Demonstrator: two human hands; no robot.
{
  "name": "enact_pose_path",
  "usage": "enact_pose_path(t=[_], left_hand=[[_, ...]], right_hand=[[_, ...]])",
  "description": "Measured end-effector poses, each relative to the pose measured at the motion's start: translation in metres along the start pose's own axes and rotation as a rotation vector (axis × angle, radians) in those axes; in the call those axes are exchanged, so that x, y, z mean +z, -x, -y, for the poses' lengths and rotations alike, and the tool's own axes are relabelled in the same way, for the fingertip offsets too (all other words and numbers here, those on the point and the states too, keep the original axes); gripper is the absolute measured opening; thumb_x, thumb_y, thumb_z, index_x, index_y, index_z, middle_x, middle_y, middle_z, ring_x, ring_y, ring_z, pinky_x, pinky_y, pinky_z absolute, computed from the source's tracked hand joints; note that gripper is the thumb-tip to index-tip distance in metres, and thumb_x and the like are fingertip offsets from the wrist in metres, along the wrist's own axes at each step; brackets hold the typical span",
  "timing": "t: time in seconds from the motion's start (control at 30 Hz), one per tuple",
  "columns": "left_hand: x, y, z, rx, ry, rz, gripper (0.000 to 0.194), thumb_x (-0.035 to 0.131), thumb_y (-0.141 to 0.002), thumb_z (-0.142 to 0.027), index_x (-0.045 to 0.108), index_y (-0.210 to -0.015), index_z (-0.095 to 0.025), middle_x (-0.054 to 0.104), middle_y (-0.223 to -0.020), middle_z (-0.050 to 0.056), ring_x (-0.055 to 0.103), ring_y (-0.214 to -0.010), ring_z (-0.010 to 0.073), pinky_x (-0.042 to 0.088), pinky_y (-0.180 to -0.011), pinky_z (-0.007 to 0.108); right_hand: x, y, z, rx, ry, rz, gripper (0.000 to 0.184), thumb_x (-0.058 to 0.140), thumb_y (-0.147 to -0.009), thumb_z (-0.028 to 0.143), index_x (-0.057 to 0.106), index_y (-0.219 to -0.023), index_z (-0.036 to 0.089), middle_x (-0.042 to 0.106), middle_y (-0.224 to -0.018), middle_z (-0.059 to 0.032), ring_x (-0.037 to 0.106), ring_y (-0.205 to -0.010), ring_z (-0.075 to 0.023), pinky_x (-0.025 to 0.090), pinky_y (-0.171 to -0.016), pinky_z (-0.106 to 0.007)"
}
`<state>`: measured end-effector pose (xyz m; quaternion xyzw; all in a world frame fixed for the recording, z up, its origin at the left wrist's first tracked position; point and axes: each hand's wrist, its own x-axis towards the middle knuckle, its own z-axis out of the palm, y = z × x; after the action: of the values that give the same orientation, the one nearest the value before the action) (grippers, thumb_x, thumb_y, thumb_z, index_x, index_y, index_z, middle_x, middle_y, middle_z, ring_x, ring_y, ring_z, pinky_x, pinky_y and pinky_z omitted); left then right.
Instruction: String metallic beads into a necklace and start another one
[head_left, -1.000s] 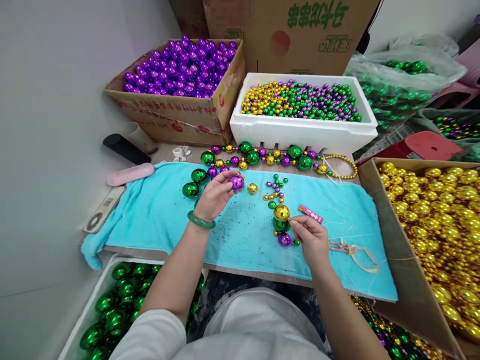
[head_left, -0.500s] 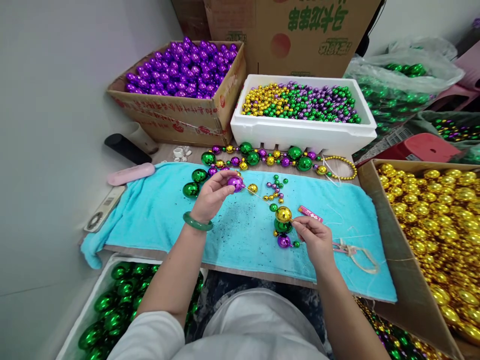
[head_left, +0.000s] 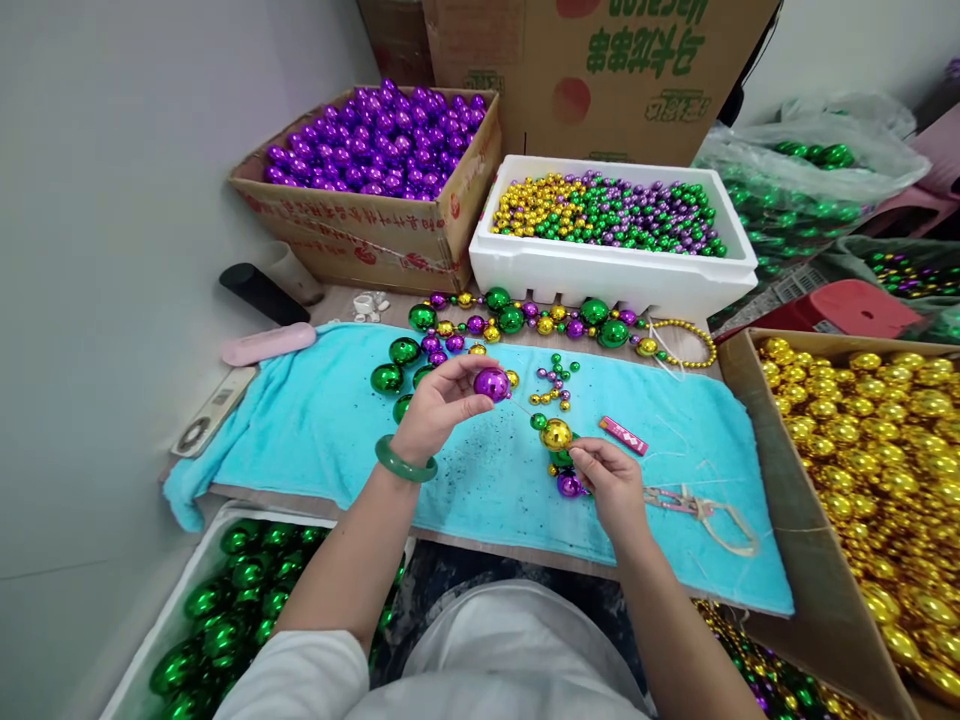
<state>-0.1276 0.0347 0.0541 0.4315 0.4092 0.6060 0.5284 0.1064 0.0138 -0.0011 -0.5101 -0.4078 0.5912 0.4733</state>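
My left hand (head_left: 441, 410), a green bangle on its wrist, pinches a large purple bead (head_left: 492, 385) above the towel. A thin string runs from that bead to a small green bead (head_left: 538, 421) and a large gold bead (head_left: 556, 434). Just right of the gold bead, the fingertips of my right hand (head_left: 609, 480) are pinched on the string, which is mostly hidden there. Below the gold bead lie a partly covered green bead and another purple bead (head_left: 570, 484). Small loose beads (head_left: 555, 378) are clustered on the turquoise towel (head_left: 480, 490).
A finished-looking bead strand (head_left: 517, 315) lies behind the towel. Scissors (head_left: 694, 503) and a pink packet (head_left: 624, 436) rest at right. Around stand a box of purple beads (head_left: 360, 235), a white foam box (head_left: 607, 270), a gold-bead carton (head_left: 810, 500) and a green-bead tub (head_left: 161, 600).
My left hand has moved right and slightly down with the purple bead. My right hand has shifted left with the gold bead, so the two hands are closer and the string between them is shorter.
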Motion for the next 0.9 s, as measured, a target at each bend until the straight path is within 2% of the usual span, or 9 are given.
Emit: enact_pose_path(t=[0.2,0.37,0.47,0.57,0.63,0.73,0.83,0.9], left_hand=[[0.0,0.007,-0.01,0.055,-0.101,0.119,0.035,0.083,-0.067,-0.028,0.075,-0.1,-0.024,0.07,-0.103,0.007,0.063,-0.096,0.02,0.052,-0.084,0.03],[0.013,0.011,-0.008,0.07,-0.236,0.181,0.037,0.083,-0.068,-0.027,0.075,-0.104,-0.026,0.068,-0.108,0.007,0.06,-0.103,0.0227,0.05,-0.089,0.033],[0.016,0.012,-0.005,0.09,-0.271,0.105,0.024,0.071,-0.081,-0.032,0.076,-0.103,-0.025,0.071,-0.107,0.007,0.06,-0.108,0.023,0.046,-0.098,0.036],[0.009,0.009,-0.006,0.133,-0.292,-0.034,0.022,0.061,-0.088,-0.037,0.078,-0.094,-0.023,0.073,-0.101,0.007,0.062,-0.104,0.0215,0.048,-0.092,0.033],[0.003,0.006,-0.011,0.146,-0.296,-0.102,0.023,0.062,-0.088,-0.038,0.078,-0.091,-0.022,0.074,-0.096,0.007,0.065,-0.092,0.0194,0.05,-0.078,0.03],[-0.001,0.004,-0.026,0.192,-0.312,-0.141,0.024,0.061,-0.089,-0.039,0.076,-0.091,-0.021,0.073,-0.083,0.006,0.065,-0.077,0.016,0.049,-0.065,0.027],[0.006,0.007,-0.043,0.264,-0.366,-0.131,0.022,0.061,-0.089,-0.037,0.076,-0.089,-0.021,0.072,-0.078,0.005,0.065,-0.072,0.0143,0.049,-0.063,0.026],[0.014,0.01,-0.051,0.293,-0.418,-0.097,0.021,0.06,-0.09,-0.035,0.075,-0.089,-0.021,0.072,-0.077,0.004,0.065,-0.072,0.014,0.051,-0.064,0.026]], right_hand=[[-0.006,-0.004,-0.001,-0.011,-0.004,0.049,0.027,0.079,-0.062,0.041,0.069,-0.07,0.017,0.047,-0.044,0.0046,0.035,-0.041,-0.0072,0.025,-0.04,-0.022],[0.006,0.0,-0.002,0.041,-0.034,0.092,0.031,0.077,-0.065,0.045,0.064,-0.074,0.018,0.049,-0.047,0.005,0.038,-0.041,-0.0075,0.027,-0.039,-0.02],[0.017,0.003,-0.001,0.087,-0.061,0.126,0.033,0.075,-0.069,0.046,0.06,-0.082,0.019,0.053,-0.053,0.0045,0.042,-0.042,-0.0076,0.028,-0.038,-0.019],[0.025,0.001,0.0,0.076,0.001,0.218,0.034,0.072,-0.072,0.044,0.06,-0.091,0.019,0.06,-0.064,0.0013,0.049,-0.049,-0.0099,0.034,-0.041,-0.02],[0.027,-0.003,0.002,0.021,0.132,0.254,0.034,0.07,-0.073,0.041,0.062,-0.096,0.018,0.065,-0.074,-0.0018,0.053,-0.055,-0.0114,0.039,-0.045,-0.022],[0.032,-0.008,0.009,-0.144,0.344,0.206,0.03,0.066,-0.078,0.035,0.065,-0.104,0.018,0.067,-0.082,-0.0033,0.054,-0.06,-0.0118,0.044,-0.054,-0.025],[0.042,-0.008,0.02,-0.35,0.339,0.162,0.025,0.061,-0.085,0.031,0.066,-0.105,0.019,0.068,-0.095,-0.0061,0.056,-0.066,-0.0121,0.047,-0.061,-0.027],[0.053,-0.006,0.028,-0.431,0.272,0.215,0.024,0.06,-0.086,0.03,0.066,-0.108,0.02,0.067,-0.106,-0.0073,0.058,-0.069,-0.0119,0.049,-0.063,-0.027]])
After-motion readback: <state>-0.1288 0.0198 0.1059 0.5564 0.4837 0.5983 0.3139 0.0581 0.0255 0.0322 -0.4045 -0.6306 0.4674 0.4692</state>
